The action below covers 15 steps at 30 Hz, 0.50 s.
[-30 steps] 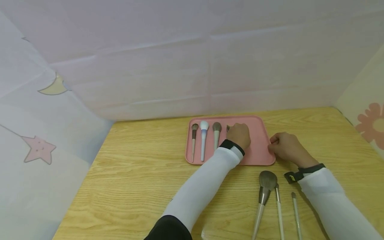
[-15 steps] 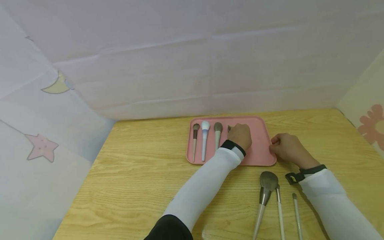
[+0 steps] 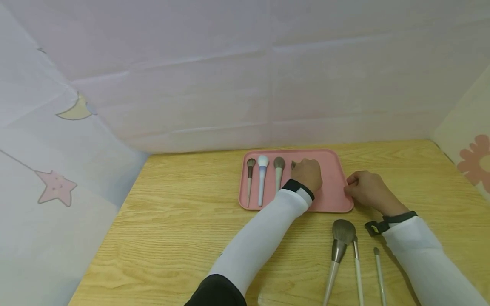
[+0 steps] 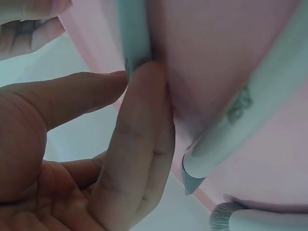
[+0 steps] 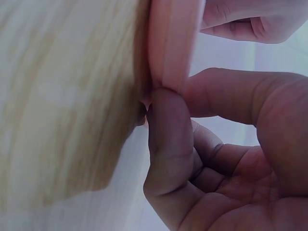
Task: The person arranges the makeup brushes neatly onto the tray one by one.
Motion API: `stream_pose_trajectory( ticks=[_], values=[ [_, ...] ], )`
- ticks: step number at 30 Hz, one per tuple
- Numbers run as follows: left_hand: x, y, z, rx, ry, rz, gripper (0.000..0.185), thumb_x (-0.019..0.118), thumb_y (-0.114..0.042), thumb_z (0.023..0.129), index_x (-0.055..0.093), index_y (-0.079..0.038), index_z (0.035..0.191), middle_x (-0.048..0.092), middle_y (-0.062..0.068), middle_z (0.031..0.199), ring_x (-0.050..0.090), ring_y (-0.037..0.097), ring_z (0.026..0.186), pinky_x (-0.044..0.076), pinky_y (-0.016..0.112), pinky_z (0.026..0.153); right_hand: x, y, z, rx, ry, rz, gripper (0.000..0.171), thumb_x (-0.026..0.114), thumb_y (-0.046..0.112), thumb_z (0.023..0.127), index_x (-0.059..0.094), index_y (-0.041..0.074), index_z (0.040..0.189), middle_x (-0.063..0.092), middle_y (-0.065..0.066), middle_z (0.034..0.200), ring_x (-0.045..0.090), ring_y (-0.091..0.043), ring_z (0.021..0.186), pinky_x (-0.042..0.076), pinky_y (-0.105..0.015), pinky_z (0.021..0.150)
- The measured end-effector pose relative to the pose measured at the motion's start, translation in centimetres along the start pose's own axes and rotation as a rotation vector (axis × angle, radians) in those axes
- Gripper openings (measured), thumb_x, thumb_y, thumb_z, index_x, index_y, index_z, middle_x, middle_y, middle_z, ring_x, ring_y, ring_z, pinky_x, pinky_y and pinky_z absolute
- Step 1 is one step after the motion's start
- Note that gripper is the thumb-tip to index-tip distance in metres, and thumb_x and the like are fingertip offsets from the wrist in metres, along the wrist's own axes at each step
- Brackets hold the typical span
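Lying on the left of the pink tray [image 3: 331, 200] are three brushes [image 3: 261, 182], then a pointed brush [image 4: 240, 108] — then your left hand [image 3: 307, 174], pinching a pale handle [image 4: 134, 33] over the tray. Nearer, three more brushes [image 3: 358, 272]; your right hand [image 3: 368, 189] pinches the right rim [image 5: 175, 48].

Left fingers [image 4: 134, 130] partly hide one brush [image 4: 134, 31]; the flower [image 3: 471, 160] is cropped.
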State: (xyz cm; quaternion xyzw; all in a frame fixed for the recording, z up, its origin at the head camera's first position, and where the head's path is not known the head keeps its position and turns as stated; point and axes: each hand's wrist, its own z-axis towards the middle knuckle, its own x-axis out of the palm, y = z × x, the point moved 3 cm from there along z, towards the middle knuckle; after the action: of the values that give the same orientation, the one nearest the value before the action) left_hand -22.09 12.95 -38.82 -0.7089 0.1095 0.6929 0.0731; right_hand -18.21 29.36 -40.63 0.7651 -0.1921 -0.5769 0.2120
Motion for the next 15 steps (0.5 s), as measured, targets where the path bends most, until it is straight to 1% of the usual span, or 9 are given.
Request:
stream_pose_trajectory(
  ticks=[4, 7, 10, 12, 14, 15],
  values=[
    [0.0, 0.1, -0.1, 0.007, -0.02, 0.005, 0.028, 0.061, -0.024, 0.105, 0.078, -0.023, 0.082, 0.076, -0.01, 0.075, 0.068, 0.002, 0.065, 0.056, 0.034, 0.1, 0.0, 0.0, 0.0, 0.004, 0.002, 0.0, 0.037, 0.065, 0.014, 0.095, 0.063, -0.017, 0.116, 0.07, -0.022, 0.093, 0.064, -0.027, 0.081, 0.049, -0.03, 0.065],
    [0.0, 0.2, -0.3, 0.014, -0.045, -0.008, 0.028, 0.062, -0.022, 0.104, 0.078, -0.022, 0.082, 0.076, -0.009, 0.074, 0.069, 0.003, 0.064, 0.057, 0.037, 0.104, -0.1, 0.1, 0.0, 0.0, 0.002, -0.007, 0.038, 0.065, 0.015, 0.095, 0.063, -0.017, 0.116, 0.07, -0.023, 0.093, 0.064, -0.027, 0.081, 0.049, -0.03, 0.065],
    [-0.1, 0.3, -0.6, 0.022, -0.074, -0.021, 0.029, 0.062, -0.021, 0.104, 0.075, -0.022, 0.079, 0.074, -0.009, 0.071, 0.064, 0.001, 0.059, 0.062, 0.027, 0.079, -0.1, 0.0, 0.1, -0.001, 0.007, -0.007, 0.039, 0.065, 0.015, 0.095, 0.063, -0.017, 0.117, 0.07, -0.023, 0.094, 0.064, -0.027, 0.081, 0.049, -0.03, 0.065],
    [-0.4, 0.4, -1.1, 0.029, -0.09, -0.037, 0.029, 0.062, -0.021, 0.104, 0.073, -0.021, 0.077, 0.072, -0.009, 0.071, 0.062, 0.0, 0.057, 0.057, 0.021, 0.062, -0.1, 0.0, 0.1, -0.003, 0.006, -0.007, 0.039, 0.065, 0.016, 0.095, 0.063, -0.017, 0.117, 0.071, -0.023, 0.094, 0.064, -0.027, 0.081, 0.049, -0.03, 0.065],
    [-0.9, 0.5, -1.8, 0.038, -0.108, -0.061, 0.029, 0.062, -0.02, 0.104, 0.072, -0.021, 0.076, 0.071, -0.01, 0.073, 0.06, 0.0, 0.057, 0.048, 0.019, 0.048, -0.1, 0.0, 0.1, -0.003, 0.005, -0.004, 0.039, 0.065, 0.016, 0.095, 0.063, -0.017, 0.117, 0.071, -0.022, 0.094, 0.064, -0.027, 0.081, 0.049, -0.03, 0.066],
    [-1.1, 0.5, -2.1, 0.041, -0.114, -0.081, 0.028, 0.063, -0.02, 0.103, 0.072, -0.02, 0.076, 0.071, -0.009, 0.075, 0.06, 0.0, 0.057, 0.047, 0.019, 0.047, -0.1, -0.1, 0.1, -0.003, 0.003, -0.003, 0.039, 0.065, 0.015, 0.095, 0.063, -0.017, 0.117, 0.071, -0.022, 0.094, 0.063, -0.027, 0.081, 0.049, -0.03, 0.065]
  ],
)
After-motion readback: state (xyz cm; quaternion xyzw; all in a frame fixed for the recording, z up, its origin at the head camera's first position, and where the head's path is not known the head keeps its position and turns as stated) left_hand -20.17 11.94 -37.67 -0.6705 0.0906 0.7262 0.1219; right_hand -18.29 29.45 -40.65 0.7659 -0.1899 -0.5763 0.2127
